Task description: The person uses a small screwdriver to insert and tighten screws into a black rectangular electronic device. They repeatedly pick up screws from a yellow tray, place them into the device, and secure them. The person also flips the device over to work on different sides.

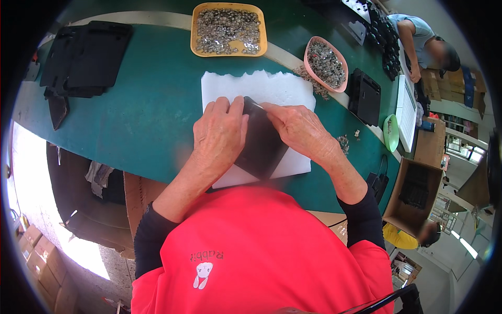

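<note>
A flat black plastic panel (260, 149) lies at a slant on a white foam sheet (251, 86) with a ragged far edge. My left hand (220, 131) grips the panel along its left side, fingers bent over the far left edge. At the panel's far corner, my right hand (300, 130) pinches the edge between thumb and curled fingers. Whether a small part sits under the right fingertips is hidden.
A yellow tray (229, 9) and a pink basket (342, 78) hold small metal parts. Black panels are stacked at left (94, 63) and right (366, 97). A green bowl (390, 137) stands right. Open cartons (94, 220) flank the table; a co-worker (415, 39) sits far right.
</note>
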A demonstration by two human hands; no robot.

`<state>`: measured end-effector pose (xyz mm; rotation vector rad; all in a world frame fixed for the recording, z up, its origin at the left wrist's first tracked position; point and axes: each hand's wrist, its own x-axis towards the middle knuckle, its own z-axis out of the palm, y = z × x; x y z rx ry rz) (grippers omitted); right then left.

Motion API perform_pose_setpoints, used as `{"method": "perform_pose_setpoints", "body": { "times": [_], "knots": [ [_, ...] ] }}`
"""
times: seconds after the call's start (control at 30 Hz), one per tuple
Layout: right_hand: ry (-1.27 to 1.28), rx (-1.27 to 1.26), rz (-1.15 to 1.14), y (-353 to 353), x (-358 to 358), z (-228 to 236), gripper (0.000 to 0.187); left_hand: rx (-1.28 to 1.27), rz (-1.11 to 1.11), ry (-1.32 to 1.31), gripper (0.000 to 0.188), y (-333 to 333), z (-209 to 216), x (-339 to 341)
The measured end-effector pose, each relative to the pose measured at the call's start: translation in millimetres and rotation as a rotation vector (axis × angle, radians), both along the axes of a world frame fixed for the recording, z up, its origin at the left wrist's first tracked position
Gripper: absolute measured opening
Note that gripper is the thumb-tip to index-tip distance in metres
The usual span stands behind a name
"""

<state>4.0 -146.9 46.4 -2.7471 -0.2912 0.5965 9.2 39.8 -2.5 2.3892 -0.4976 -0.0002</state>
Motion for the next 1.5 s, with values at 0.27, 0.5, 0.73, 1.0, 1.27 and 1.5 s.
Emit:
{"method": "perform_pose_setpoints", "body": {
  "times": [0.27,0.5,0.73,1.0,1.27,1.5],
  "knots": [
    [-0.109,-0.089,0.016,8.2,-11.5,5.7,0.041,-0.026,0.009,0.009,0.019,-2.2,-2.8,1.4],
    [-0.089,-0.115,0.027,9.6,-11.3,2.9,0.046,-0.006,0.031,0.047,0.026,-4.7,-2.8,0.9],
    [-0.107,-0.131,0.036,5.5,-16.1,2.6,0.047,0.018,0.03,0.042,0.026,-5.1,-4.6,0.2],
    [-0.156,-0.118,0.052,4.4,-17.1,-1.2,0.046,0.014,0.029,0.063,0.024,-5.6,-3.2,0.5],
    [-0.228,-0.158,0.121,3.9,-17.9,-4.5,0.045,0.013,0.021,0.063,0.025,-5.8,-3.8,0.6],
    [-0.228,-0.228,0.145,1.7,-21.6,-7.6,0.05,0.0,0.026,0.023,0.025,-6.4,-7.4,0.4]
  ]
}}
